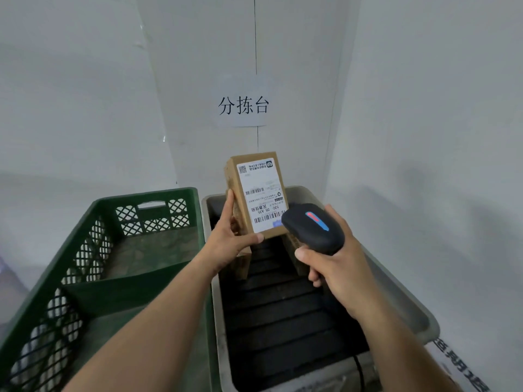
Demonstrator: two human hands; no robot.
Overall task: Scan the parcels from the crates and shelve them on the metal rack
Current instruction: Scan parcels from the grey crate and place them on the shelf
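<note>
holding the cardboard parcel [256, 193] by its edges, the left hand [229, 239] keeps it above the grey crate [404, 301], label up. at 4 o'clock of it, the right hand [334, 267] wraps a black scanner [312, 227], whose nose overlaps the label's corner. a green crate [141, 195] sits at 9 o'clock.

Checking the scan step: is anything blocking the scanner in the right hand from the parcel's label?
Nothing visible does. The left hand grips the parcel by its edges, thumb below the label; the scanner in the right hand sits close at its lower barcode.
</note>
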